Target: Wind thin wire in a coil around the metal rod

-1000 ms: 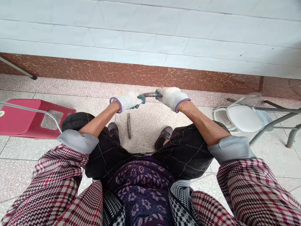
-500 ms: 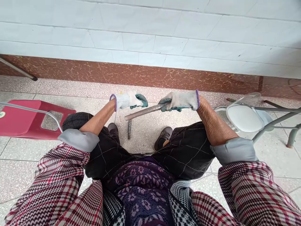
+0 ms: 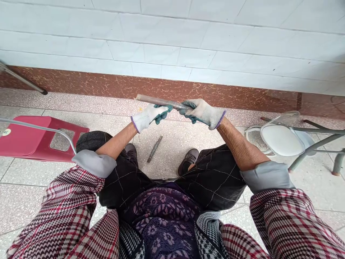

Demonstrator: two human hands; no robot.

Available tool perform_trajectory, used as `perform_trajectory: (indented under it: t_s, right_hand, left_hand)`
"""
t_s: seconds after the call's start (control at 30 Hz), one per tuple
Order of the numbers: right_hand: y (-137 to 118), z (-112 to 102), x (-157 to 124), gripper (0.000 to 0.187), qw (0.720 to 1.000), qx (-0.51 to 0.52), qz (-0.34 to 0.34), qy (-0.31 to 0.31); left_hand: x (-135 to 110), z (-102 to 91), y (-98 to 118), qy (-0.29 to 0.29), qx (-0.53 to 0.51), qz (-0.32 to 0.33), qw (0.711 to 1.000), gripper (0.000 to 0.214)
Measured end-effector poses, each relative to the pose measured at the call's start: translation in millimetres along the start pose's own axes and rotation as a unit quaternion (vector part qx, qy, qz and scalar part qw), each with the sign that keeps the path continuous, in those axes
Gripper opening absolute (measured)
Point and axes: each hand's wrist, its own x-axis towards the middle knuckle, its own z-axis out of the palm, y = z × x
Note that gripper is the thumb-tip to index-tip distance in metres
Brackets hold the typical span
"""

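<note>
My right hand (image 3: pixel 201 112), in a white knit glove with a green palm, is wrapped round one end of a grey-brown rod (image 3: pixel 153 99). Shiny wire-like winding covers the rod beside that grip, and the far end points up and left. Just below the rod is my left hand (image 3: pixel 153 115), gloved alike, with curled fingers and the thumb pressed near the winding. Whatever it pinches is hidden. On the floor between my shoes lies a shorter dark rod (image 3: pixel 155 149), tilted.
A red plastic stool (image 3: pixel 29 138) stands at left, near my knee. To the right are a white-seated chair (image 3: pixel 281 138) and grey metal legs (image 3: pixel 315 145). Ahead, a white tiled wall (image 3: pixel 172 32) rises above a red-brown skirting band (image 3: pixel 88 81).
My right hand has swung the held rod's far end upward. My left hand has moved from above the rod to below it. The shorter rod's full length now shows on the floor.
</note>
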Motion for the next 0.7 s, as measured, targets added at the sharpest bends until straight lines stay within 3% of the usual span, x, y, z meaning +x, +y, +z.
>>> perform_trajectory:
  t_s: [0.1, 0.2, 0.3, 0.37, 0.43, 0.53, 0.6, 0.7]
  right_hand:
    - [7.2, 3.5, 0.5, 0.01, 0.999, 0.034, 0.002, -0.042]
    - [14.3, 10.2, 0.2, 0.016, 0.984, 0.124, 0.021, -0.125]
    - [13.2, 19.8, -1.0, 0.015, 0.98, 0.156, 0.055, -0.11]
    - [8.0, 24.7, -0.7, 0.01, 0.994, 0.085, 0.059, -0.034]
    - [2.5, 25.9, 2.8, 0.005, 0.996, -0.068, 0.04, 0.044]
    - [-0.3, 20.5, 14.8, 0.02, 0.937, -0.33, 0.025, 0.111]
    - [3.7, 15.1, 23.1, 0.029, 0.892, -0.44, 0.045, 0.098]
    - [16.6, 8.7, 25.5, 0.025, 0.881, -0.468, 0.067, 0.002]
  left_hand:
    - [-2.6, 6.4, -1.2, 0.023, -0.039, -0.006, 0.999, 0.029]
    - [-3.9, 8.6, 0.2, 0.019, -0.041, -0.013, 0.999, 0.026]
    - [-1.6, 9.6, 0.9, 0.018, -0.04, -0.022, 0.999, 0.031]
    - [0.5, 12.1, -2.3, 0.02, -0.016, -0.028, 0.999, 0.03]
    - [1.4, 16.1, -9.0, 0.01, 0.035, -0.031, 0.999, 0.024]
    - [0.3, 20.3, -20.1, -0.031, 0.125, -0.049, 0.99, 0.015]
    - [-1.0, 17.9, -22.6, -0.041, 0.169, -0.056, 0.983, 0.012]
    - [-3.4, 5.5, -15.7, -0.017, 0.221, -0.055, 0.974, 0.008]
